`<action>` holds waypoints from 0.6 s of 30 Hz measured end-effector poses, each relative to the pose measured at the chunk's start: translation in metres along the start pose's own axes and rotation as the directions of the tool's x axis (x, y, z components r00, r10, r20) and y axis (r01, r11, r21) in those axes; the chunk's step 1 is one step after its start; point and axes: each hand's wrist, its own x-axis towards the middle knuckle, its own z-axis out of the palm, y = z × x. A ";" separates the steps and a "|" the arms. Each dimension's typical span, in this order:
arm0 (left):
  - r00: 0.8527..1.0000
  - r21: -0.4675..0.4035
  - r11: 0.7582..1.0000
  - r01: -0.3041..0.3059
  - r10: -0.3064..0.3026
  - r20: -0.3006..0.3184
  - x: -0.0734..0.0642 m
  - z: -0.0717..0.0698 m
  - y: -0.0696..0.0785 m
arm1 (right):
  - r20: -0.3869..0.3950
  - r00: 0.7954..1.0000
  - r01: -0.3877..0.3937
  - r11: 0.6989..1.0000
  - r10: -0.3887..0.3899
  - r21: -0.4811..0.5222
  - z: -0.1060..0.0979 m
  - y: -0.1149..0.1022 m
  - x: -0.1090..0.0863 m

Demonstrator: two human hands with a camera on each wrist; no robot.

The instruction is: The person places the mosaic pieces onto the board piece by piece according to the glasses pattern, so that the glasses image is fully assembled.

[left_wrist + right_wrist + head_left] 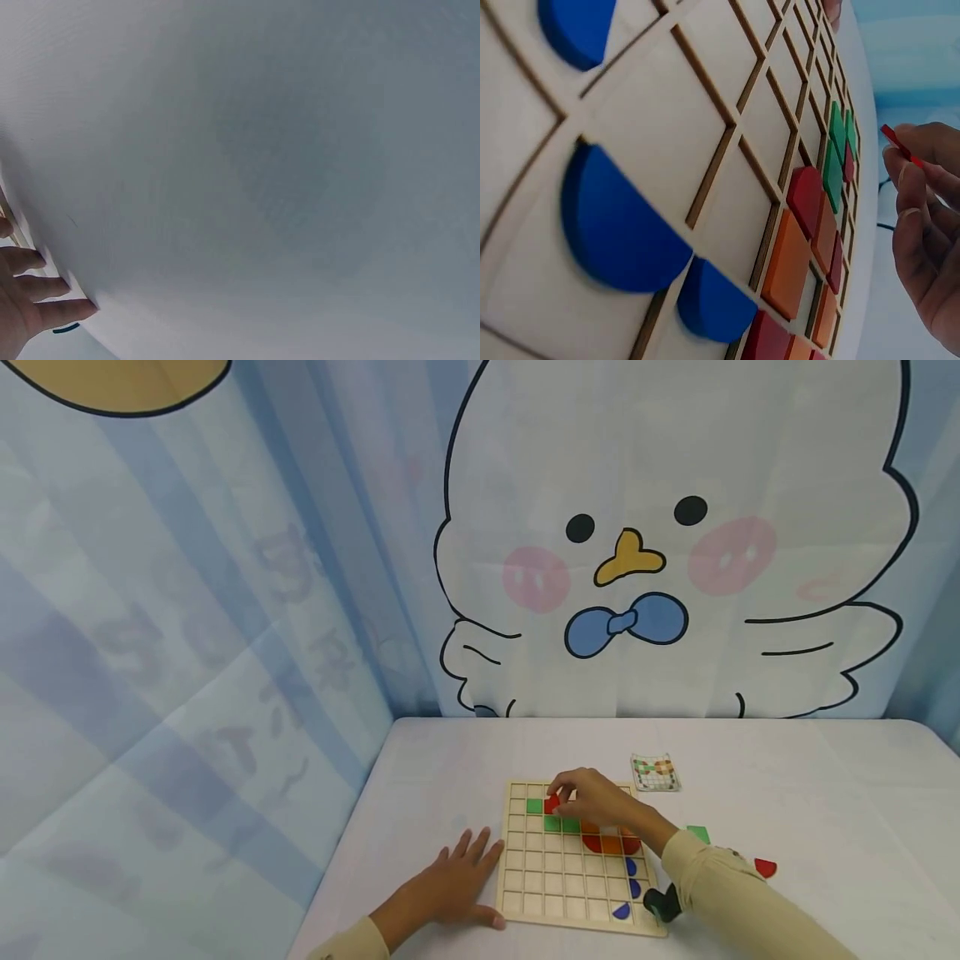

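Note:
My right hand [592,797] pinches a thin red piece [900,142] between thumb and fingers, just above the upper left of a wooden grid board [532,885]. Close below it, another red piece [848,163] sits in a cell beside green squares [832,176]. Orange squares [786,266] and rounded red pieces [805,196] fill cells farther right. Several blue half-round pieces [615,225] lie along the board's right side, some across the grid lines. My left hand [461,881] rests with spread fingers on the table, its thumb at the board's left edge.
A small pattern card [655,772] lies behind the board's top right corner. Right of the board, a green piece [698,834] and a red rounded piece [765,867] lie on the white table [847,793]. A dark object [662,903] shows below the right sleeve. Printed curtains stand behind and left.

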 end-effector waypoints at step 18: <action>1.000 -0.046 0.999 0.012 -0.011 0.024 0.003 -0.003 0.001 | -0.013 0.994 -0.111 0.994 0.111 0.015 0.028 -0.014 0.033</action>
